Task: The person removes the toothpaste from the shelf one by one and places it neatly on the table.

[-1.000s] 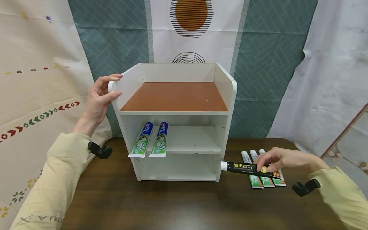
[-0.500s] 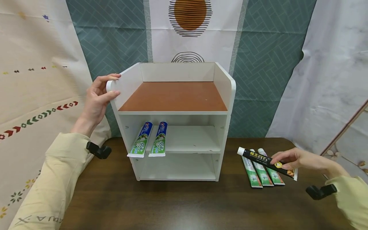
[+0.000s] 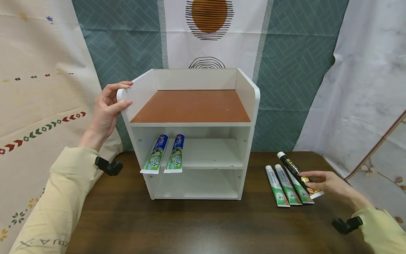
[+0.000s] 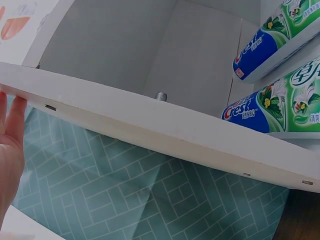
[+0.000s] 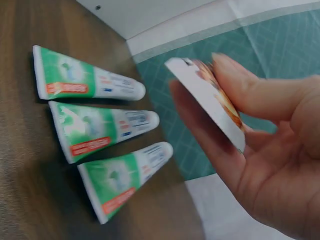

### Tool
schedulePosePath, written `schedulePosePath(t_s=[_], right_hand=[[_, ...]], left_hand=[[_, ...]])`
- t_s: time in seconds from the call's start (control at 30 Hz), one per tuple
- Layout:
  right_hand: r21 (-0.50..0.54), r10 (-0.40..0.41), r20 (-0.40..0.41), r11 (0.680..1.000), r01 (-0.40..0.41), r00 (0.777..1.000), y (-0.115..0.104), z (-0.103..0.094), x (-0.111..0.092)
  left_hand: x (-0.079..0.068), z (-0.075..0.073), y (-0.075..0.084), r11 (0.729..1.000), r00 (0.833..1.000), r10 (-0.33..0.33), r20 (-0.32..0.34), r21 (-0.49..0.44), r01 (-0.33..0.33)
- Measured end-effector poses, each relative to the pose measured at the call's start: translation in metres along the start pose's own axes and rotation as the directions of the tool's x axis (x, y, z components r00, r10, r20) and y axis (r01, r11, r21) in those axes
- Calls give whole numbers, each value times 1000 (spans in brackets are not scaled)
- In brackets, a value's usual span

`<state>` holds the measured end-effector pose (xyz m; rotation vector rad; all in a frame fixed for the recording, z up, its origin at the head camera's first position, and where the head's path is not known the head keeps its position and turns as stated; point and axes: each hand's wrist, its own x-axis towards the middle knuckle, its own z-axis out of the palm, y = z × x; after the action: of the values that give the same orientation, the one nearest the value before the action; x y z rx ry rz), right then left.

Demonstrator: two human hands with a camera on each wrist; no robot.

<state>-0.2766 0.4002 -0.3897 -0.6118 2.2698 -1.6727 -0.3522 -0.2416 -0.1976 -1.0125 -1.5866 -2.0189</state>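
My left hand (image 3: 105,112) grips the upper left side panel of a small white shelf unit (image 3: 190,125), thumb on the inner face. Between the thumb and fingers of my right hand (image 3: 331,184) is a black toothpaste tube (image 3: 291,165), pinched near its flat end, white cap pointing up and left. In the right wrist view that pale flat end (image 5: 212,105) faces the camera. Beneath and beside it in the head view, three green-and-white toothpaste tubes (image 3: 277,187) lie side by side on the table. The black one overlaps the rightmost of them in this view.
Two blue-and-green Crest toothpaste tubes (image 3: 175,155) lie on the middle shelf's left part, flat ends jutting past its front edge. The brown table (image 3: 203,225) carries the unit. Patterned cloths (image 3: 133,38) hang behind, and a thin wooden rod (image 3: 377,148) leans at far right.
My right hand has carried the black tube rightward from beside the unit and over the green-and-white tubes, turning its cap from leftward to up and away. My left hand has kept its grip.
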Motion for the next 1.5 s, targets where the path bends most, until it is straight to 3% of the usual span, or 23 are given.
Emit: schedulePosePath(t_s=[0.07,0.17,0.37,0.63,0.9,1.03,1.2,1.5], right_hand=[[-64,51,-112,996,-59,992,2,2,-2],[-140,113,-247,979,-151,962,6,4,-4],[-237,165,-377,934,-267,911,20,-1,-8],[-194,195,-391,938,-288,900,41,-9,-12],[-210,181,-391,937,-279,903,59,-20,-12],[-238,180,-392,928,-288,902,67,-21,-9],[-259,204,-422,906,-334,883,73,-21,-6],[-389,130,-422,868,-308,897,73,-19,-3]], left_hand=[[0,0,0,1000,1000,0,-1,-3,0],[0,0,0,1000,1000,0,-4,-2,0],[0,0,0,1000,1000,1,-10,8,0],[-1,0,0,1000,1000,5,-8,-5,-5],[-1,1,1,1000,1000,-1,-7,-16,1],[-1,1,0,1000,1000,0,-9,-19,0],[0,1,-1,1000,1000,-2,-3,-16,2],[0,0,-1,1000,1000,7,-2,-10,-7]])
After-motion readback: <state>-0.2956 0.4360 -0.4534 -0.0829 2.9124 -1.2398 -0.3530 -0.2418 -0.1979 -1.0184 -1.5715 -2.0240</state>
